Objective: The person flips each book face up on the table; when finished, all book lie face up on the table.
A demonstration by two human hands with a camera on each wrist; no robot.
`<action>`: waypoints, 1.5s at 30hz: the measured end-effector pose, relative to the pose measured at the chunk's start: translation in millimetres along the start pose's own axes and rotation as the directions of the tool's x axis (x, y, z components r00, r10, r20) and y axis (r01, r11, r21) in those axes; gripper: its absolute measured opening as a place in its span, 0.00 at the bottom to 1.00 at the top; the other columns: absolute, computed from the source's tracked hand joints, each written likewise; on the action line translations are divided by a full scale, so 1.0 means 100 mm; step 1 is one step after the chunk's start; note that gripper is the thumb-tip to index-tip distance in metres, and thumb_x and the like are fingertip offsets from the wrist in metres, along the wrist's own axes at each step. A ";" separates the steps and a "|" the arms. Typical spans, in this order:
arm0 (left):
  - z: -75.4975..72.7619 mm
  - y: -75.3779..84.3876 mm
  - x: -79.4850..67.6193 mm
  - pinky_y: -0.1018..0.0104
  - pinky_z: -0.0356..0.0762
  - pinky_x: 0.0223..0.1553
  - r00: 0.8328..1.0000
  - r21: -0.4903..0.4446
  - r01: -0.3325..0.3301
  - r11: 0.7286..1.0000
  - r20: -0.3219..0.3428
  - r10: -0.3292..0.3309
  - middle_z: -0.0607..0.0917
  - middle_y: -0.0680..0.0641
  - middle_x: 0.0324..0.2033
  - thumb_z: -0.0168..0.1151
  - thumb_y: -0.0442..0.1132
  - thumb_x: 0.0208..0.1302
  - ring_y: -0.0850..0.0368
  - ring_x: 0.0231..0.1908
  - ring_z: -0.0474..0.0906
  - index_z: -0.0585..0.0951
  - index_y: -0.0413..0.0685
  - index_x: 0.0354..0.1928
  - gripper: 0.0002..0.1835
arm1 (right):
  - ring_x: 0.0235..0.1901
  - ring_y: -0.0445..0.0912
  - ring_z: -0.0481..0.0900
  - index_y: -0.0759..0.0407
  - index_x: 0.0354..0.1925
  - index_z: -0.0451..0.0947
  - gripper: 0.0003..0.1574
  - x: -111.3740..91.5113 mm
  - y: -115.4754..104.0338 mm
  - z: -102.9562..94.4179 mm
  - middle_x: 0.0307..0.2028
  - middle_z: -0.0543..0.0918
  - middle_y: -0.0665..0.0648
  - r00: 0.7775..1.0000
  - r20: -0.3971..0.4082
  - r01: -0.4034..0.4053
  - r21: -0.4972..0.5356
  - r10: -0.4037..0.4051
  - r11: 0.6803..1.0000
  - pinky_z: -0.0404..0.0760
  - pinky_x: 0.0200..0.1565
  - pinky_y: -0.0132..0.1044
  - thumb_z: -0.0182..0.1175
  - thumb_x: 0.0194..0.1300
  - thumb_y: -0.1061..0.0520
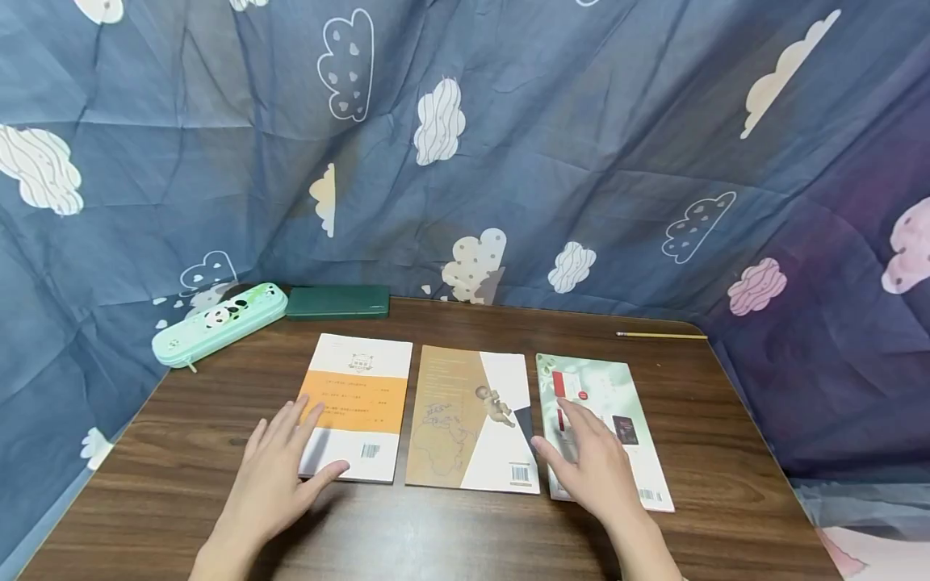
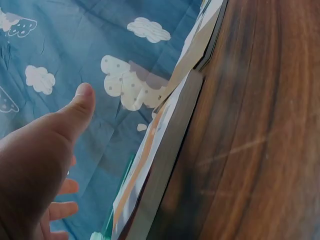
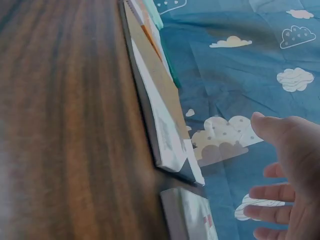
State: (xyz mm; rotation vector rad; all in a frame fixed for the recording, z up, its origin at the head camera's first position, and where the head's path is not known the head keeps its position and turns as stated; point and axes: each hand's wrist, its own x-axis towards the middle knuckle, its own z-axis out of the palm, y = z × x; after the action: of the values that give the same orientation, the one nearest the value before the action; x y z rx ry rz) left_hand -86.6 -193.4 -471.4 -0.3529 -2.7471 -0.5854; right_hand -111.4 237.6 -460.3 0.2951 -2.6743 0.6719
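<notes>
Left hand, fingers apart, hovers left of the tan-and-white rectangular paperback, long axis pointing away; right hand, fingers apart too, hovers closer, just right of it.

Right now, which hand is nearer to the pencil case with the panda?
Left. The left hand is on the near side of the panda pencil case, by the orange-banded book; the right hand is farther to the right, by the green book.
</notes>
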 end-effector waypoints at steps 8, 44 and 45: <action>-0.03 -0.12 -0.10 0.31 0.63 0.63 0.998 -0.064 -0.020 0.998 -0.053 0.017 0.75 0.31 0.64 0.76 0.53 0.57 0.30 0.65 0.67 0.73 0.36 0.67 0.42 | 0.59 0.63 0.78 0.61 0.65 0.75 0.40 0.17 -0.13 0.01 0.60 0.80 0.65 0.999 0.037 0.030 0.074 -0.033 0.997 0.78 0.57 0.63 0.70 0.64 0.41; -0.07 -0.36 -0.31 0.37 0.78 0.52 0.994 -0.028 0.026 0.999 -0.103 -0.029 0.83 0.30 0.52 0.80 0.43 0.52 0.33 0.53 0.80 0.80 0.27 0.56 0.35 | 0.56 0.56 0.82 0.61 0.64 0.76 0.36 0.67 -0.34 0.56 0.55 0.83 0.61 0.983 0.135 0.105 0.168 -0.128 0.980 0.82 0.56 0.53 0.70 0.65 0.45; -0.07 -0.36 -0.32 0.37 0.78 0.52 0.995 -0.031 0.034 0.999 -0.093 -0.037 0.83 0.30 0.52 0.80 0.43 0.52 0.33 0.52 0.80 0.80 0.27 0.55 0.33 | 0.56 0.55 0.82 0.61 0.64 0.76 0.36 0.68 -0.36 0.58 0.55 0.83 0.61 0.981 0.138 0.109 0.171 -0.133 0.979 0.82 0.56 0.52 0.70 0.65 0.45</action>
State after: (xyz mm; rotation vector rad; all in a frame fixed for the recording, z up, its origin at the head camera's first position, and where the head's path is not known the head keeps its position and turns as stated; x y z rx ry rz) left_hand -66.1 -233.9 -489.1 -0.2771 -2.6624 -0.6351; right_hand -180.6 171.0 -465.8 0.5687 -2.7171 0.8621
